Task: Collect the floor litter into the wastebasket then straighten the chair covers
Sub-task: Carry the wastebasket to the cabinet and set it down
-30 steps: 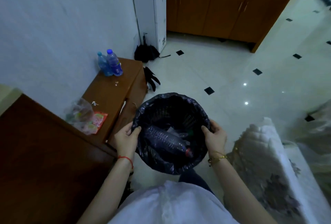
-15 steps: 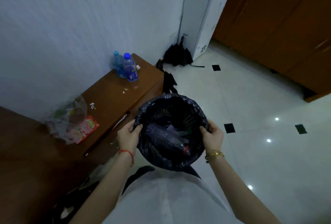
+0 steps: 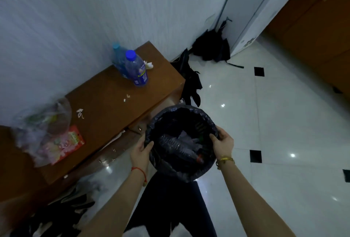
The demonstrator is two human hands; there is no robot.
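At nine o'clock of our view a crumpled clear plastic bag (image 3: 40, 123) lies on the brown wooden bench (image 3: 106, 108), overlapping a red snack packet (image 3: 69, 142). Small white paper scraps (image 3: 80, 112) dot the smooth bench top. At eleven o'clock two clear plastic bottles (image 3: 135, 68) with blue caps stand upright and side by side near the white textured wall (image 3: 75, 9). Dark limp items (image 3: 62, 212) lie heaped on the floor at seven o'clock, below the bench edge; we cannot tell what they are. At one o'clock a black bag (image 3: 212, 48) slumps in the corner against a white cabinet (image 3: 251, 9), and dark cloth (image 3: 191, 81) hangs beside the bench end. The glossy white tiled floor (image 3: 284, 132) with small black square insets spreads to three o'clock, bordered by brown wooden doors (image 3: 318, 28).

At the centre we hold the round wastebasket (image 3: 181, 143), lined with a wrinkled black plastic bag, just off the bench's front edge. Our left hand (image 3: 141, 150) grips its rim at nine o'clock, thumb hooked over the liner; our right hand (image 3: 222, 145) clasps the rim at three o'clock likewise. Inside lies a ribbed clear bottle with a red cap (image 3: 180, 146), tilted among crumpled litter.
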